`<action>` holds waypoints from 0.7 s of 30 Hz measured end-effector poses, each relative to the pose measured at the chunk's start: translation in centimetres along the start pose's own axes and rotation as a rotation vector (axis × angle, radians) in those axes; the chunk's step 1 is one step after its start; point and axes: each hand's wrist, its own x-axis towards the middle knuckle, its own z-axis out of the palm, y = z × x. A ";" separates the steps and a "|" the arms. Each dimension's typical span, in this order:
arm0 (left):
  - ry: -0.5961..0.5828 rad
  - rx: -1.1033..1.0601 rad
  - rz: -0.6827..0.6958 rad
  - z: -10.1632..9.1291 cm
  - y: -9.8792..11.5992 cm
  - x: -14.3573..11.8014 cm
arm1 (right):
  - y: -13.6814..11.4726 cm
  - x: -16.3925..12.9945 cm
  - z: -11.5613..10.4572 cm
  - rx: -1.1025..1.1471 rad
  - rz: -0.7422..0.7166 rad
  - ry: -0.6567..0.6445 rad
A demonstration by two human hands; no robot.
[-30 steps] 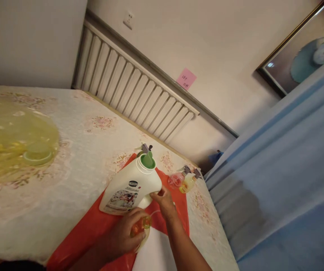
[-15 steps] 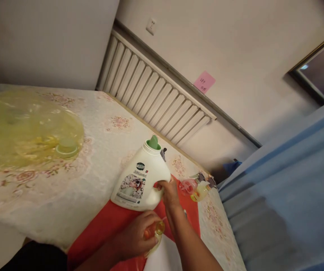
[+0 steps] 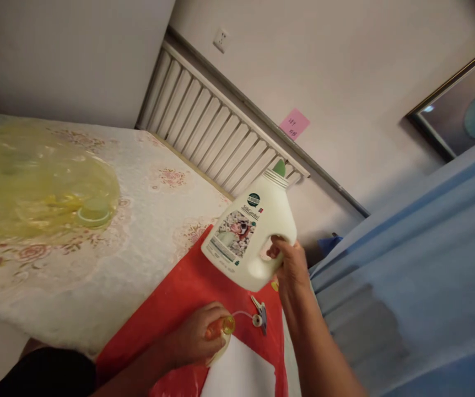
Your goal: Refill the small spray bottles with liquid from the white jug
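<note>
We're over the table (image 3: 97, 309) with its floral cloth, a big yellow plastic bag (image 3: 34, 187) on its far left and a red sheet (image 3: 188, 292) in front of us. Our right hand (image 3: 289, 264) is closed round the handle of the white jug (image 3: 249, 237), held tilted in the air above the red sheet, green spout up. Our left hand (image 3: 196, 339) is wrapped round a small bottle (image 3: 223, 328) on the sheet, its open mouth showing, with the spray nozzle (image 3: 259, 317) and tube lying just beside it.
</note>
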 end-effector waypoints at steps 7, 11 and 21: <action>0.046 0.010 -0.012 -0.5 -0.2 0.2 | -3.1 -2.9 -7.2 -0.167 0.109 -0.020; 0.048 -0.001 -0.015 -1.3 0.6 0.4 | -3.4 -5.7 -11.2 -0.289 0.203 -0.039; 0.084 0.110 0.037 -1.0 -1.6 1.0 | -3.6 -10.8 -18.1 -0.523 0.345 -0.300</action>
